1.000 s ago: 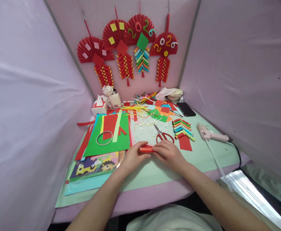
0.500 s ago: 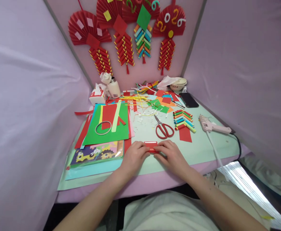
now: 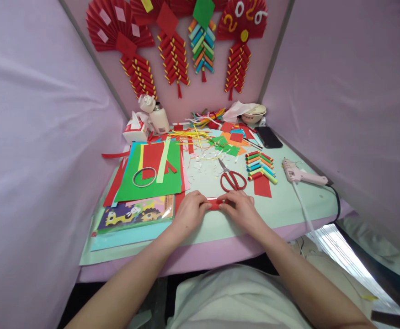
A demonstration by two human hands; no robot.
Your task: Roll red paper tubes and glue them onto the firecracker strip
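Observation:
A small red paper piece, partly rolled with a pale strip along its far edge, lies low over the table between my hands. My left hand pinches its left end, and the fingers of my right hand close on its right end. Red-handled scissors lie just beyond my right hand, with the blades pointing away. To their right, a chevron of several coloured paper rolls rests above a red paper strip.
A pale glue gun with its cord lies at the right, near a black phone. Stacked green paper with a ring is at the left. A tissue box and bottle stand behind.
The view has tilted slightly, so most things sit higher in it. My fingers now cover more of the red paper, which both hands still hold.

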